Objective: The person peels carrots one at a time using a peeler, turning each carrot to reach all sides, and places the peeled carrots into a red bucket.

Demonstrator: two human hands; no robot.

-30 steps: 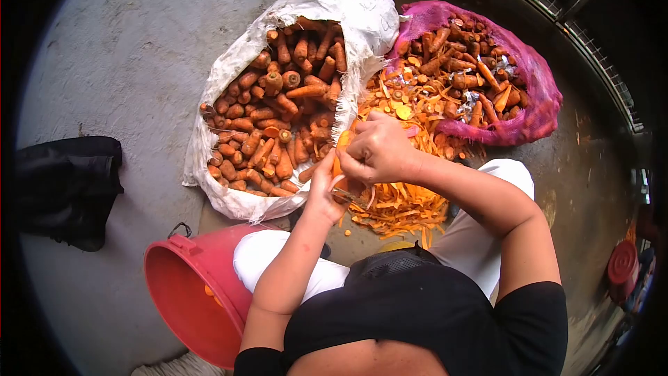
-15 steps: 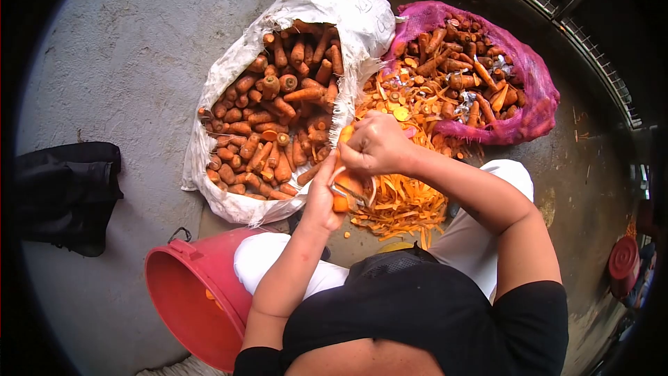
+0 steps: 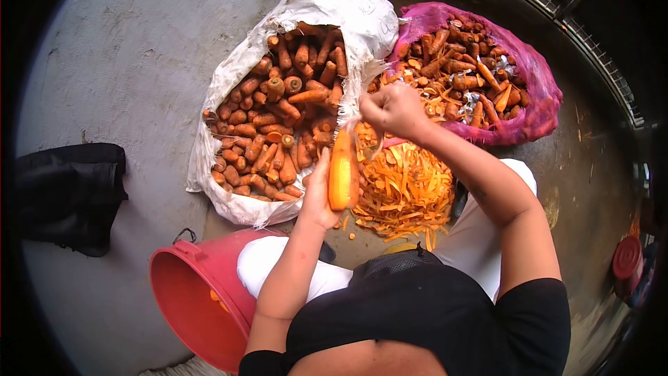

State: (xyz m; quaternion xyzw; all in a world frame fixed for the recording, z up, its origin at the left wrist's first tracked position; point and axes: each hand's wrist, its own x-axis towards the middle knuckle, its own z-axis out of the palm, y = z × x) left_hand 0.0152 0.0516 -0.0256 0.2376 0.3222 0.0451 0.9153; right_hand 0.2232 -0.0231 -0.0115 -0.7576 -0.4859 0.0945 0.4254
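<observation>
A thick, partly peeled carrot (image 3: 343,174) stands nearly upright in my left hand (image 3: 319,195), whose fingers wrap round its left side. Bright orange shows down its near face, and duller skin along the right edge. My right hand (image 3: 398,110) is closed just beyond the carrot's far end, on a peeler (image 3: 355,127) that is blurred by motion and mostly hidden. Beneath both hands lies a heap of orange peelings (image 3: 407,184) on the floor. An open white sack (image 3: 226,198) full of unpeeled carrots (image 3: 268,136) is directly to the left of the carrot.
A pink mesh sack (image 3: 539,97) with carrots and scraps lies at the far right. Beside my left leg, a red bucket (image 3: 202,264) is tipped on its side with some orange inside. Black cloth (image 3: 69,195) lies on the floor at left; a red container (image 3: 627,264) stands far right.
My right hand has moved away and slightly right, lifting the peeler off the near end of the carrot toward its far end. The carrot's peeled face now shows fully in my left hand.
</observation>
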